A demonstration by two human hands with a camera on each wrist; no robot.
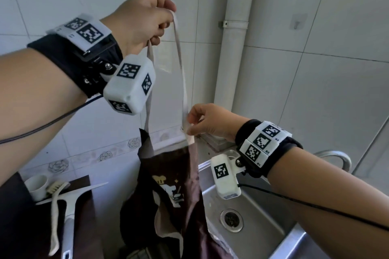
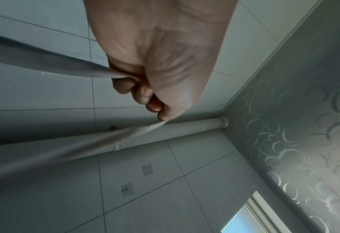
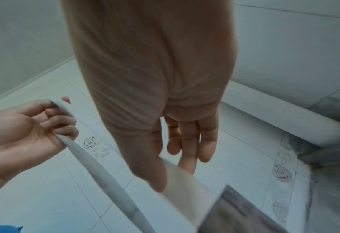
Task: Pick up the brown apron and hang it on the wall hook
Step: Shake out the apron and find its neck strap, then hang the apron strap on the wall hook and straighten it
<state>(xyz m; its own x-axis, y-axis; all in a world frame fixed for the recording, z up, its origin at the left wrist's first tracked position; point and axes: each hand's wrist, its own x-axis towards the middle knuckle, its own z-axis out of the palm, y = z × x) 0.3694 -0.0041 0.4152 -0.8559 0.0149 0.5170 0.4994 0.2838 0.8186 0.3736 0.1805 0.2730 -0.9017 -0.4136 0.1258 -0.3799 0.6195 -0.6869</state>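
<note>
- Brown apron (image 1: 168, 202) hangs in the head view from its pale neck strap (image 1: 179, 48), its body drooping over the left edge of the steel sink (image 1: 263, 223). The left hand (image 1: 141, 21), raised high against the tiled wall, has its fingers curled round the top of the strap loop. Lower and to the right, the right hand (image 1: 208, 120) pinches one side of the strap just above the bib. A wall hook (image 1: 297, 24) sits on the tiles right of the white pipe (image 1: 235, 48), apart from both hands. At near left lie a white cup (image 1: 37, 186), a brush (image 1: 55, 206) and a squeegee (image 1: 71, 200).
- Left wrist view: clenched fingers (image 2: 143, 94) grip the strap, whose two runs leave the fist leftward.
- Right wrist view: the thumb and forefinger nip the strap; the other fingers (image 3: 193, 141) stay straight.
</note>
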